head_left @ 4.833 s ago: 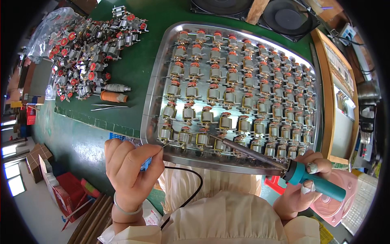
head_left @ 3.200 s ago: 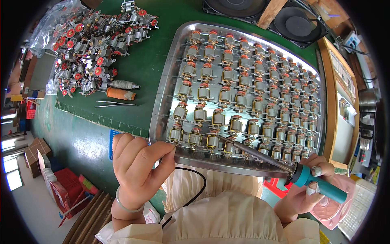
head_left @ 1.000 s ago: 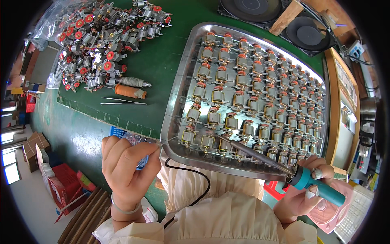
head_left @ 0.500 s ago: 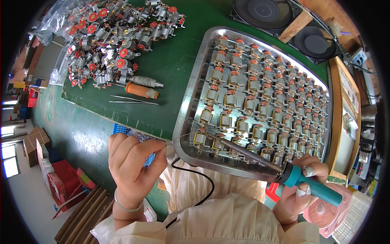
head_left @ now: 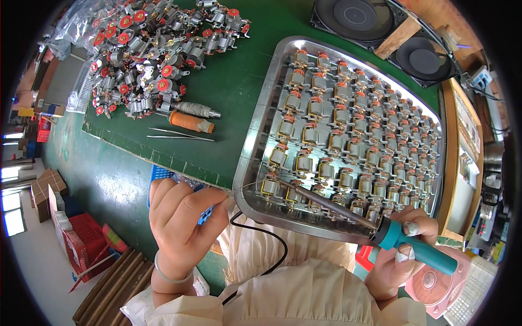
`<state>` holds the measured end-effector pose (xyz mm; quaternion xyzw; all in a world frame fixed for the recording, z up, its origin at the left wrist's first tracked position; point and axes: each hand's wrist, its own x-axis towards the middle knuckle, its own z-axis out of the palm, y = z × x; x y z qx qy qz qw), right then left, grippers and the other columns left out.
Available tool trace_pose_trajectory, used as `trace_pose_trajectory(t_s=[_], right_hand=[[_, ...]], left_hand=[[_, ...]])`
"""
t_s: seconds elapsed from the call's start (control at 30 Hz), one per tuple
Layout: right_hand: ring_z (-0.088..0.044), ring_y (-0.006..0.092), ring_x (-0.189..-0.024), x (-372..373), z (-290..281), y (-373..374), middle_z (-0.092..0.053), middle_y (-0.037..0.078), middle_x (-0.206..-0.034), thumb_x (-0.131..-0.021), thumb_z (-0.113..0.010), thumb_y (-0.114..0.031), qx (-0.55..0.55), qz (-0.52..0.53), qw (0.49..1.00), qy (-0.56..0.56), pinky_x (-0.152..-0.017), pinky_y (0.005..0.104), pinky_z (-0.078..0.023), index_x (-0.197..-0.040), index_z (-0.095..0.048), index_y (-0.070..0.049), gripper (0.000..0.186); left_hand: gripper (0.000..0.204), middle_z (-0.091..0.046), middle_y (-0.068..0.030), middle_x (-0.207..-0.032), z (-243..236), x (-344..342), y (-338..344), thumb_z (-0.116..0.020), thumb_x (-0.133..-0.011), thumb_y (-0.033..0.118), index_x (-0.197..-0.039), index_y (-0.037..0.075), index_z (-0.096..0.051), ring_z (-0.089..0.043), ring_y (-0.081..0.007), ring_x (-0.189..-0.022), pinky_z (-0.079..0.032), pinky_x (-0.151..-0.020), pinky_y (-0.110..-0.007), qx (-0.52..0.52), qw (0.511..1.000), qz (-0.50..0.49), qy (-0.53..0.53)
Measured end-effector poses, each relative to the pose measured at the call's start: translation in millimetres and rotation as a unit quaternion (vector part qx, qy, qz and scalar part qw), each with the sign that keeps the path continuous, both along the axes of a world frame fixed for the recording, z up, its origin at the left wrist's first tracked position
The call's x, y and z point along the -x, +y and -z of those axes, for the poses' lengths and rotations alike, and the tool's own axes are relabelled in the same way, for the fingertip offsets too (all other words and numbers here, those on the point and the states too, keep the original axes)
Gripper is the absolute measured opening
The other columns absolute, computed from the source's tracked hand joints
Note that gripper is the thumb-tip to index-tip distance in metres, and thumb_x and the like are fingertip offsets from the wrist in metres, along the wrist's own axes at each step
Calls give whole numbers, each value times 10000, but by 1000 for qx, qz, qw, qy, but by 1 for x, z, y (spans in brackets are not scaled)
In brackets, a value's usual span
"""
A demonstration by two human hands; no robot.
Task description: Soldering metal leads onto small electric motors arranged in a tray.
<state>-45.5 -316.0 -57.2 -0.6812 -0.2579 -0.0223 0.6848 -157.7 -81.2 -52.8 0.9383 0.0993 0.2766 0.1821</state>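
Observation:
My right hand [head_left: 405,261] is wrapped round the teal handle of a soldering iron [head_left: 331,206], with tape on two of its digits. The iron's long shaft points left, its tip beside a small motor [head_left: 270,187] in the near-left corner of a metal tray [head_left: 254,122]. Left of that corner, my left hand [head_left: 182,223] is closed in a pinch on a thin solder wire [head_left: 248,186], which runs over the tray rim toward the same motor. Whether tip and wire touch is too small to tell. Rows of similar motors with orange-red tops fill the tray.
A heap of loose motors [head_left: 147,65] lies at the far left of the green table [head_left: 234,81]. Near it are tweezers [head_left: 179,135] and an orange-handled tool [head_left: 190,121]. Two black fans [head_left: 353,16] stand behind the tray. A black cord [head_left: 272,233] hangs across my lap.
My left hand has shifted slightly right, bringing the wire closer to the motor. The iron stays almost where it was. The whole view has slid very slightly.

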Motion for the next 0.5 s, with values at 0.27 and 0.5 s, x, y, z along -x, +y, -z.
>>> trace_pose_trajectory(t_s=[0.27, 0.5], right_hand=[[-318, 153, -601, -2, 1, -13, -363, 57, -651, -718, -539, -274, -62, -31, 998, 5, -591, 275, -295, -785, -404, -35, 282], [-373, 146, -568, -7, -10, -24, -414, 87, -680, -722, -580, -216, -101, 32, 994, -28, -483, 232, -307, -827, -395, -40, 276]], left_hand=[[186, -390, -9, -529, -1, 10, 0, -635, -522, -18, -666, 61, -547, -347, -161, -461, -274, -447, -256, 42, 998, -48, -30], [138, -384, -5, -541, -1, 21, -6, -554, -686, 56, -696, 11, -424, -301, -58, -473, -223, -432, -192, 190, 965, -97, -150]])
